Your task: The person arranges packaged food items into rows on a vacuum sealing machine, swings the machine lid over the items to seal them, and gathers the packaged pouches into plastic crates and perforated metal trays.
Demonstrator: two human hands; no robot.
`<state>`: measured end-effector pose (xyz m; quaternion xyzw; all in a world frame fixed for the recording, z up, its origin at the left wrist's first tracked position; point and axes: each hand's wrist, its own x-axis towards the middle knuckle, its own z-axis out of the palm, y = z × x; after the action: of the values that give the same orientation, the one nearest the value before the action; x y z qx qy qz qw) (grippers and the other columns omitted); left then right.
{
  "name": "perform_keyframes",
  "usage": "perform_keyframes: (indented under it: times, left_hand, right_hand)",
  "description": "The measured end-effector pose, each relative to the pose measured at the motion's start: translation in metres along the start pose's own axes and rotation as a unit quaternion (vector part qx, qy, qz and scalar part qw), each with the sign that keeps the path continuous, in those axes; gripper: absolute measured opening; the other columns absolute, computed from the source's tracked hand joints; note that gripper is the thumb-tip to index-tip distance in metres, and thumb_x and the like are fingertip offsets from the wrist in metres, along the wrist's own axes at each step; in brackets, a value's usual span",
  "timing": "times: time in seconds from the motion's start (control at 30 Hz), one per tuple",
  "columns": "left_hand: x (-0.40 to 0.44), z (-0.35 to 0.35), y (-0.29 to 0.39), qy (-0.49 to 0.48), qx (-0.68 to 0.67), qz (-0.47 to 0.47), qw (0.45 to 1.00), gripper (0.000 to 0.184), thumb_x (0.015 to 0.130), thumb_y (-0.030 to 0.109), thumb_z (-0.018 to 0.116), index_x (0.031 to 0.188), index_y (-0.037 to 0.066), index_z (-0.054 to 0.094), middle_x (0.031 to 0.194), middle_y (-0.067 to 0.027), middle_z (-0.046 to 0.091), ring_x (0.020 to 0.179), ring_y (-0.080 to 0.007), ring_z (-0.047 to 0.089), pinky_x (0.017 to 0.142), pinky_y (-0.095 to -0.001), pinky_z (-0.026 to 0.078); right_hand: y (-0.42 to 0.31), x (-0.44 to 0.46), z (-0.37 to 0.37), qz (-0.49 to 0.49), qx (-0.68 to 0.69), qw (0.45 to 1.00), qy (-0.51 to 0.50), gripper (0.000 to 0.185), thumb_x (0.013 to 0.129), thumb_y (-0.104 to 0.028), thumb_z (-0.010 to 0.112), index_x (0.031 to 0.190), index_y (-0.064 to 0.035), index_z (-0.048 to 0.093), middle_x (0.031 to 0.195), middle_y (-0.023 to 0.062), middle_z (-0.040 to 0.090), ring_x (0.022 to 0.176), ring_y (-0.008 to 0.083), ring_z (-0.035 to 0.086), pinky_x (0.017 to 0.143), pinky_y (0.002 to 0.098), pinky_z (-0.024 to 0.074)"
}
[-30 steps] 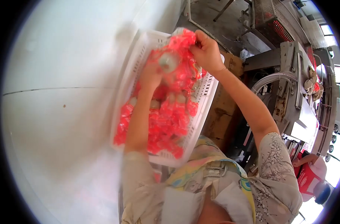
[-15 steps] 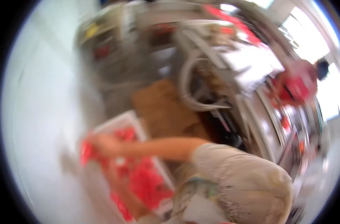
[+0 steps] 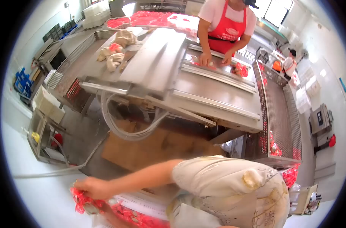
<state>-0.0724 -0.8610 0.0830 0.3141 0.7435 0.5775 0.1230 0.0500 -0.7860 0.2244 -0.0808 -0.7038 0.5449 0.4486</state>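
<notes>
At the lower left, my right hand (image 3: 94,187) is closed round a bunch of red plastic packets (image 3: 78,200); a pale round patch shows on one of them. My left hand (image 3: 106,212) comes up from below against the same bunch, its fingers hidden by the packets and the frame's lower edge. Just to the right, under my arms, stands a white crate (image 3: 148,207) filled with more red packets (image 3: 133,218). My pale, stained sleeve (image 3: 226,186) covers part of the crate.
A steel worktable (image 3: 214,89) with mesh-sided troughs (image 3: 281,114) stands ahead. Behind it a co-worker in a red apron (image 3: 232,24) handles red packets; another person (image 3: 289,64) is farther right. Hoses (image 3: 133,135) hang below the table over brown cardboard (image 3: 142,152). A white wall (image 3: 40,197) is left.
My view has swung up and right, bringing the worktable and co-worker into the middle. My hands and the crate now sit lower in view, the red packets still in my right hand.
</notes>
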Motion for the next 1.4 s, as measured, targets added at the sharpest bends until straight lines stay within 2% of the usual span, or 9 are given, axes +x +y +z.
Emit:
perform_keyframes:
  times: [0.2,0.37,0.5,0.63,0.67,0.83,1.03,1.3,1.4]
  left_hand:
    - [0.0,0.116,0.072,-0.13,-0.14,0.047,0.98,0.049,0.089,0.012,0.059,0.134,0.004,0.04,0.131,-0.0101,0.046,0.118,-0.0216,0.046,0.104,-0.0356,0.036]
    - [-0.038,0.292,0.116,-0.32,-0.114,0.33,0.881,0.062,0.086,0.014,0.063,0.139,0.008,0.033,0.138,-0.0102,0.04,0.121,-0.0232,0.044,0.103,-0.0389,0.037]
    - [-0.134,0.445,0.18,-0.49,-0.239,0.269,0.794,0.053,0.085,0.022,0.066,0.131,0.007,0.044,0.13,-0.0081,0.048,0.119,-0.0271,0.047,0.1,-0.043,0.039]
    - [-0.266,0.544,0.276,-0.399,-0.103,0.637,0.651,0.036,0.083,0.019,0.066,0.117,0.009,0.055,0.108,-0.0114,0.06,0.101,-0.0331,0.057,0.083,-0.0428,0.046]
    - [-0.294,0.564,0.287,-0.423,-0.08,0.65,0.627,0.035,0.081,0.015,0.067,0.113,0.01,0.057,0.101,-0.0118,0.062,0.093,-0.0343,0.06,0.078,-0.0429,0.048]
    - [-0.392,0.586,0.319,-0.625,0.027,0.474,0.62,0.03,0.075,0.018,0.07,0.101,0.008,0.061,0.089,-0.0172,0.062,0.079,-0.0339,0.062,0.066,-0.0434,0.049]
    - [-0.422,0.613,0.322,-0.661,0.315,0.534,0.424,0.023,0.074,0.017,0.068,0.094,0.007,0.062,0.09,-0.0168,0.061,0.083,-0.0362,0.061,0.067,-0.0457,0.049]
    - [-0.374,0.639,0.322,-0.644,0.229,0.51,0.522,0.02,0.075,0.022,0.067,0.09,0.01,0.062,0.09,-0.0118,0.06,0.085,-0.0353,0.059,0.069,-0.0452,0.047]
    - [-0.36,0.643,0.332,-0.655,0.227,0.477,0.541,0.026,0.076,0.028,0.068,0.092,0.009,0.062,0.091,-0.0122,0.06,0.086,-0.0358,0.059,0.07,-0.0451,0.047]
  right_hand:
    - [-0.041,-0.014,-0.166,-0.106,-0.093,0.977,0.161,0.015,0.072,0.001,0.059,0.086,-0.0011,0.051,0.084,0.0199,0.055,0.079,0.0422,0.055,0.068,0.0447,0.0451]
    - [-0.108,-0.083,-0.337,-0.096,-0.217,0.937,0.257,0.022,0.074,0.001,0.059,0.093,-0.0015,0.049,0.089,0.0189,0.054,0.084,0.0414,0.055,0.07,0.0465,0.0449]
    - [-0.159,-0.179,-0.458,-0.061,-0.331,0.877,0.342,0.035,0.076,0.007,0.057,0.109,-0.0021,0.055,0.096,0.0174,0.058,0.088,0.0376,0.058,0.076,0.0399,0.0485]
    - [-0.185,-0.28,-0.537,-0.019,-0.384,0.766,0.515,0.027,0.073,0.007,0.052,0.099,0.0002,0.055,0.089,0.0188,0.058,0.082,0.0362,0.058,0.073,0.038,0.0487]
    - [-0.187,-0.307,-0.554,0.006,-0.396,0.738,0.547,0.026,0.073,0.007,0.052,0.098,0.0001,0.057,0.087,0.0174,0.059,0.078,0.0318,0.059,0.072,0.0359,0.0486]
    - [-0.196,-0.428,-0.593,0.163,-0.307,0.652,0.673,0.025,0.077,0.005,0.054,0.099,-0.0027,0.062,0.076,0.0074,0.063,0.067,0.0108,0.055,0.064,0.027,0.0457]
    - [-0.165,-0.502,-0.61,0.132,-0.206,0.661,0.709,0.019,0.082,0.002,0.057,0.099,-0.0026,0.062,0.076,-0.0013,0.06,0.068,0.0054,0.05,0.062,0.0232,0.0434]
    - [-0.144,-0.547,-0.634,0.273,-0.225,0.682,0.641,0.009,0.081,-0.002,0.064,0.086,-0.0008,0.056,0.073,0.0018,0.058,0.068,0.007,0.05,0.061,0.024,0.0419]
    - [-0.155,-0.522,-0.641,0.41,-0.313,0.639,0.57,0.029,0.079,-0.025,0.071,0.096,-0.003,0.062,0.074,0.008,0.06,0.068,0.0155,0.055,0.065,0.0295,0.0453]
